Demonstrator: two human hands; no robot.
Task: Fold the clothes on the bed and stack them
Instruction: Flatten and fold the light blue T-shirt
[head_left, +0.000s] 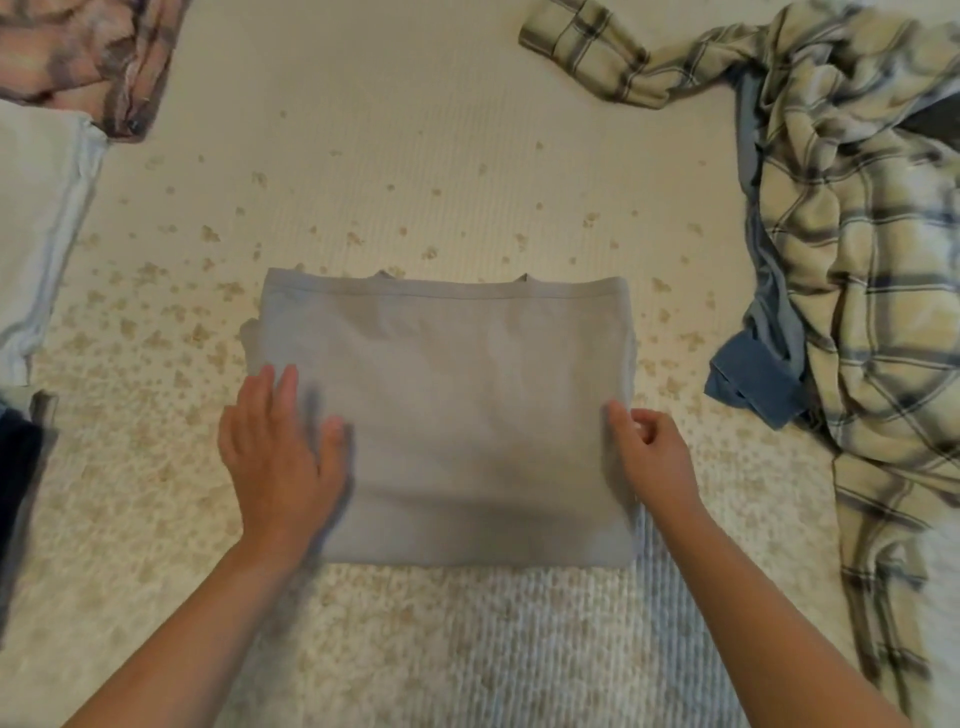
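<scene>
Left grip: left hand (280, 457) lies flat with straight fingers spread on the left part of the folded pale grey cotton shirt (457, 415), released, pressing the cloth down; slightly blurred.
Right grip: right hand (652, 457) has fingers curled, thumb and forefinger pinching the right edge of the folded grey shirt, low on that side.
Grey shirt: lies in the centre of the frame on the bed, folded to a neat rectangle, a hemmed edge along its top side, layers showing at both side edges.
Bed: cream quilted bedspread with small tan speckles (415, 156) fills the frame beneath everything.
Plaid shirt: crumpled cream flannel shirt with dark blue checks (852, 270) sprawls down the right side of the frame, one sleeve reaching toward the upper middle; well apart from the grey shirt.
Blue garment: blue cloth with a darker cuff (753, 384) pokes out from under the plaid shirt's left edge.
Upper left: rumpled pink and brown plaid cloth (93, 57).
Left edge: pale blue-white garment (36, 218) lies flat below it; lower still, a dark navy cloth (15, 467), partly cut off.
</scene>
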